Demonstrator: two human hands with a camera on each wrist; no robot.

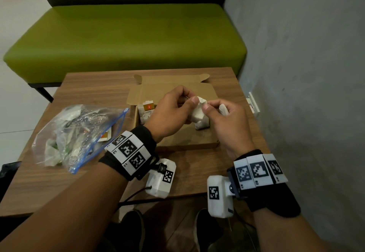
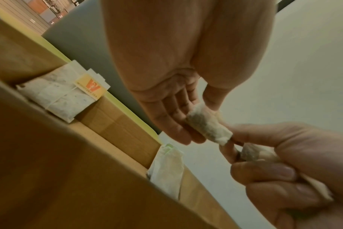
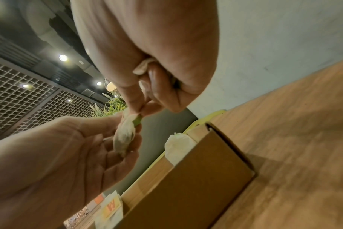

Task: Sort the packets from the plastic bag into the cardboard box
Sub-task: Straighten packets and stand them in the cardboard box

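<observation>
Left grip [image 1: 169, 111] and right grip [image 1: 227, 121] pinching one soft, light, crushable packet [image 1: 198, 110] above box [image 1: 187, 143]; bag [image 1: 79, 135] at nine o'clock; best taken by edges.

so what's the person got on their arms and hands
Both hands, left and right, are bare, no gloves or sleeves. Each wrist wears a black fabric band carrying white tiles printed with black square markers. A white camera block with its own marker hangs under each wrist, with thin dark cables trailing.
</observation>
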